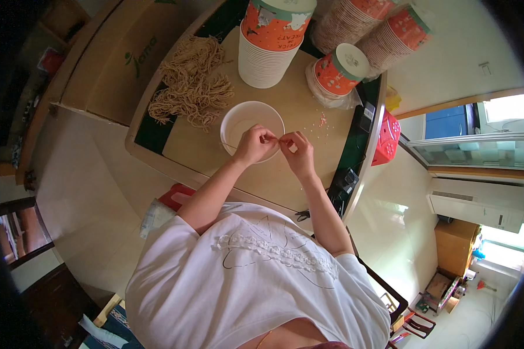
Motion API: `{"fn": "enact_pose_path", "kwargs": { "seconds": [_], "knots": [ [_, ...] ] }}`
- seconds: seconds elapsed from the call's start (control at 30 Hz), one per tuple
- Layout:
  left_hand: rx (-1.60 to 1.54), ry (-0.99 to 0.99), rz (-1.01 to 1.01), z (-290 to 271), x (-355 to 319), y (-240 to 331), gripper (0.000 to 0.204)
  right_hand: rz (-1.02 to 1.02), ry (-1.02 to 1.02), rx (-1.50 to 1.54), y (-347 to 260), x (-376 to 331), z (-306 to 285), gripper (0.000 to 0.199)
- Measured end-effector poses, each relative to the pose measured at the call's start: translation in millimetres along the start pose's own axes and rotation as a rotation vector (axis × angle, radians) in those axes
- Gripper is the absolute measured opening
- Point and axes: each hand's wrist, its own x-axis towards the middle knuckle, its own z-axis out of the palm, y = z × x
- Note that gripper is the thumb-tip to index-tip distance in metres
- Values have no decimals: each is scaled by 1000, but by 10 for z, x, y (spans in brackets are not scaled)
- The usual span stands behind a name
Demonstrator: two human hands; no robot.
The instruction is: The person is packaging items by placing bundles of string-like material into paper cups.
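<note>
My left hand (255, 143) and my right hand (297, 152) meet over the near rim of a white paper bowl (243, 118) on the wooden table (285, 99). The fingertips of both hands pinch a small thin thing between them; it is too small to tell what it is. A thin pale strand runs from my left hand across the bowl's rim. Several bundles of tan dried noodles (191, 83) lie to the left of the bowl. A few tiny pink bits (322, 121) are scattered on the table to the right of my hands.
Tall stacks of orange-and-white paper cups (269, 43) stand behind the bowl, with more stacks lying tilted at the back right (384, 32). A cardboard box (122, 58) sits to the left. A red plastic basket (385, 139) hangs past the table's right edge.
</note>
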Motion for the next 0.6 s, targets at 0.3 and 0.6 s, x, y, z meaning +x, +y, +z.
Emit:
{"fn": "enact_pose_path", "kwargs": {
  "seconds": [0.3,0.6],
  "knots": [
    [56,-14,-22,-18,12,84,8,15,-5,-4,5,-1,6,12],
    [-18,17,-28,14,2,-8,7,-2,2,23,-11,-6,33,13]
  ]
}}
